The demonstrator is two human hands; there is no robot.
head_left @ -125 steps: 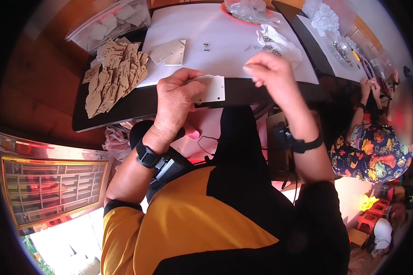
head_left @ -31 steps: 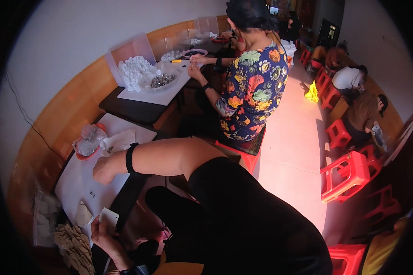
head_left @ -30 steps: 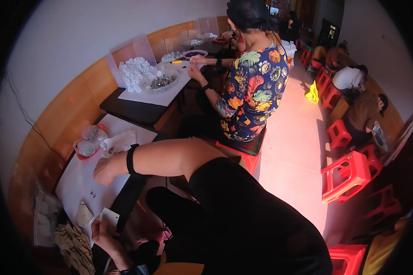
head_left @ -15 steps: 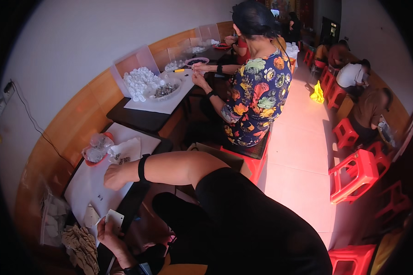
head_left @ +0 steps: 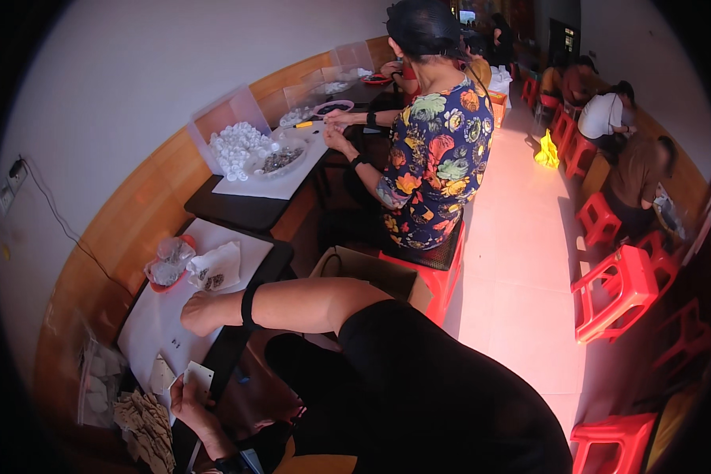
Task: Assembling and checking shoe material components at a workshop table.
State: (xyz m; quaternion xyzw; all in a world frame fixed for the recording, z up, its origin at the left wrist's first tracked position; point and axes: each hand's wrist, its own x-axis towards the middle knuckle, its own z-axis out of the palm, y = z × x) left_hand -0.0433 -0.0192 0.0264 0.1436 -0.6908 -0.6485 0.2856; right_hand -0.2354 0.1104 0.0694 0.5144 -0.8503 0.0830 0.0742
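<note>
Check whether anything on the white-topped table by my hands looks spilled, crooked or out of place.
Nothing looks spilled or damaged. The tan cardboard tags lie in a loose, overlapping heap at the table's near corner, untidy but contained. The left hand holds a pale flat square plate off the table edge; the right hand rests on the white table sheet.

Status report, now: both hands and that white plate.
Left hand grips the white plate at table edge. Right hand down on the white sheet, near small screws. Nothing between them.

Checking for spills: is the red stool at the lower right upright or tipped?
Upright: the red stool stands with its seat on top and its legs on the floor.
</note>
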